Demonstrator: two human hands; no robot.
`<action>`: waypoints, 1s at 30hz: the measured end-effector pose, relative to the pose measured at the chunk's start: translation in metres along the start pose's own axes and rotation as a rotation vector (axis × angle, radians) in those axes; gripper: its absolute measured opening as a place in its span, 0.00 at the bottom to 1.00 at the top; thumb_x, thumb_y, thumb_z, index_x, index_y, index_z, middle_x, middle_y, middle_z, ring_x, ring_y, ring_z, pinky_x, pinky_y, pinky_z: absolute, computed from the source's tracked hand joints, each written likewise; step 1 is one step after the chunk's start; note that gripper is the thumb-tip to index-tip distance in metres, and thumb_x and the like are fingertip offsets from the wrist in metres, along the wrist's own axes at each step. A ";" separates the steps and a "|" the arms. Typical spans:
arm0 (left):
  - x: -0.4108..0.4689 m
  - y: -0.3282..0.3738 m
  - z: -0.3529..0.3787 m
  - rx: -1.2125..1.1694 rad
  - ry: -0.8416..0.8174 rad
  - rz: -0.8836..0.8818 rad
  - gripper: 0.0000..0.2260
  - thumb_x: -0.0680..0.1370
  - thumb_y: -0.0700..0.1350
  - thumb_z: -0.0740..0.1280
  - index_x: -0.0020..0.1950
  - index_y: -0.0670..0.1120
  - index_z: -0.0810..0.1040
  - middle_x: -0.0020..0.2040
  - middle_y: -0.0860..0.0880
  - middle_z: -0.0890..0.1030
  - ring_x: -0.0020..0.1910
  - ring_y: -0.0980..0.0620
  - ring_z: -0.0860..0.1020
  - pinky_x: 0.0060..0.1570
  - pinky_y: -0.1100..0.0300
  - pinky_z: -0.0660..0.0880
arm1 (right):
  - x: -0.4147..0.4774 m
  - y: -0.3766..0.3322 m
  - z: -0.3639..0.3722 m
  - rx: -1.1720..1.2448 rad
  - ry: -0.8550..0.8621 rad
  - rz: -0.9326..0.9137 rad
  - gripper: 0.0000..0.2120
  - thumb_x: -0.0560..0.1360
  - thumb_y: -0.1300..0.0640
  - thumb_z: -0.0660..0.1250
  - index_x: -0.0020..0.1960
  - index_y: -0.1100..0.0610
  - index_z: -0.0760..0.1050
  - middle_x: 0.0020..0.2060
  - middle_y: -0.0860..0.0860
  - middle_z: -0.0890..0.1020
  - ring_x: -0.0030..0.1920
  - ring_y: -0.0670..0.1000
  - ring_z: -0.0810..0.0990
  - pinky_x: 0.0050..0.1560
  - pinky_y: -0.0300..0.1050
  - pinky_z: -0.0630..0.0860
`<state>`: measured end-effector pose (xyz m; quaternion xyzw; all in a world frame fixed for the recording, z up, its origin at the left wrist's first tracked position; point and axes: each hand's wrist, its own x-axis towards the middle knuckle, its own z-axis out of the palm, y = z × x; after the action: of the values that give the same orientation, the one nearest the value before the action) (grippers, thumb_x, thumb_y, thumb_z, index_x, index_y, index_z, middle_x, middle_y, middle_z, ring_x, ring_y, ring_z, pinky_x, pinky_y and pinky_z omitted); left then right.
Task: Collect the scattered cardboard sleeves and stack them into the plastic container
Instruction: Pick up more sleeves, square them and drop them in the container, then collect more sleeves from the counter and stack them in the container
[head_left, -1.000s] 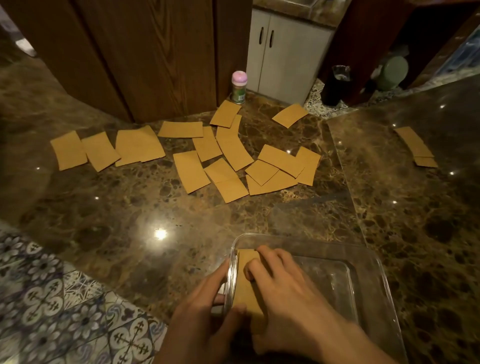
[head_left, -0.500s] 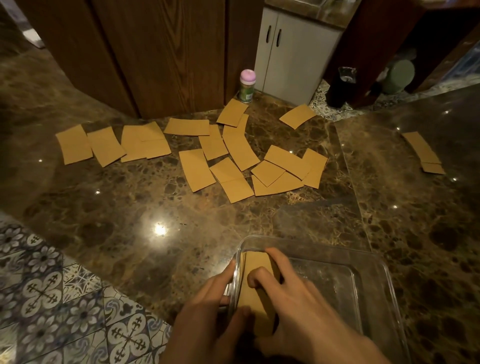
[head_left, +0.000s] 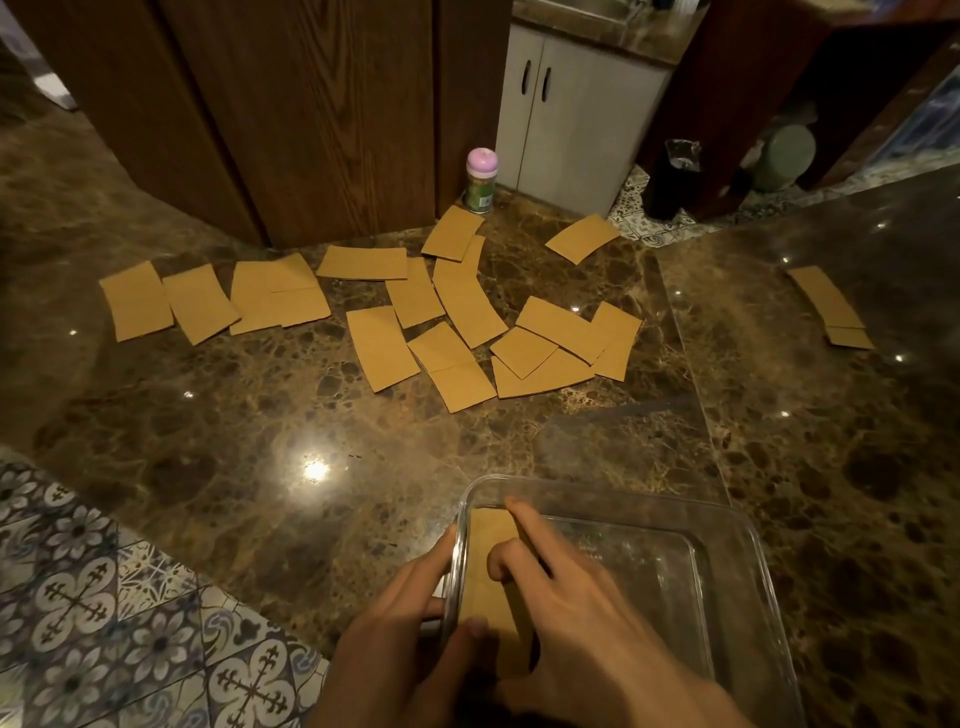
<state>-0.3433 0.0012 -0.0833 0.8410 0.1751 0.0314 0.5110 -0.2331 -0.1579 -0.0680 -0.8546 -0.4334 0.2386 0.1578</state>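
Note:
A clear plastic container (head_left: 623, 496) sits on the brown marble surface right in front of me. One cardboard sleeve (head_left: 488, 540) stands along its left wall. My left hand (head_left: 405, 639) pinches that wall, fingers outside and thumb inside against the sleeve. My right hand (head_left: 582, 623) is inside the container, its index finger stretched along the sleeve and touching it. Several more sleeves (head_left: 382, 345) lie scattered flat across the marble farther away, some overlapping. Two more sleeves (head_left: 826, 299) lie apart at the far right.
A small bottle with a pink cap (head_left: 480, 182) stands by the dark wooden cabinet (head_left: 311, 130), near the farthest sleeves. A white cupboard (head_left: 571, 119) and a dark vessel (head_left: 675, 176) stand behind. Patterned tiles (head_left: 104, 597) border the marble at the lower left.
My right hand's fingers have uncurled from the sleeve's top edge and the index now stretches forward. The left hand keeps its pinch on the wall. The view has shifted slightly.

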 end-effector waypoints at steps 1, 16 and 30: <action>0.000 0.000 0.000 0.001 0.003 0.003 0.31 0.68 0.72 0.62 0.69 0.81 0.54 0.60 0.77 0.74 0.53 0.76 0.77 0.45 0.78 0.73 | -0.002 0.000 0.004 -0.011 0.003 -0.007 0.30 0.67 0.42 0.75 0.63 0.45 0.65 0.83 0.46 0.43 0.73 0.53 0.70 0.57 0.41 0.69; 0.000 0.005 -0.004 0.094 0.019 0.026 0.32 0.69 0.75 0.60 0.71 0.79 0.53 0.63 0.85 0.64 0.53 0.80 0.74 0.48 0.85 0.66 | 0.000 -0.011 -0.015 -0.024 -0.144 0.131 0.26 0.77 0.42 0.67 0.69 0.48 0.62 0.81 0.46 0.42 0.66 0.55 0.75 0.54 0.45 0.68; 0.108 0.008 -0.059 0.327 0.080 -0.148 0.28 0.74 0.71 0.60 0.70 0.61 0.71 0.65 0.59 0.77 0.56 0.62 0.78 0.56 0.59 0.78 | 0.050 0.027 -0.136 0.335 0.057 0.386 0.28 0.62 0.23 0.70 0.45 0.46 0.81 0.41 0.46 0.85 0.42 0.47 0.85 0.49 0.47 0.85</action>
<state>-0.2539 0.0833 -0.0617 0.8957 0.2593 -0.0016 0.3611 -0.1157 -0.1412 0.0195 -0.8898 -0.2118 0.3086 0.2610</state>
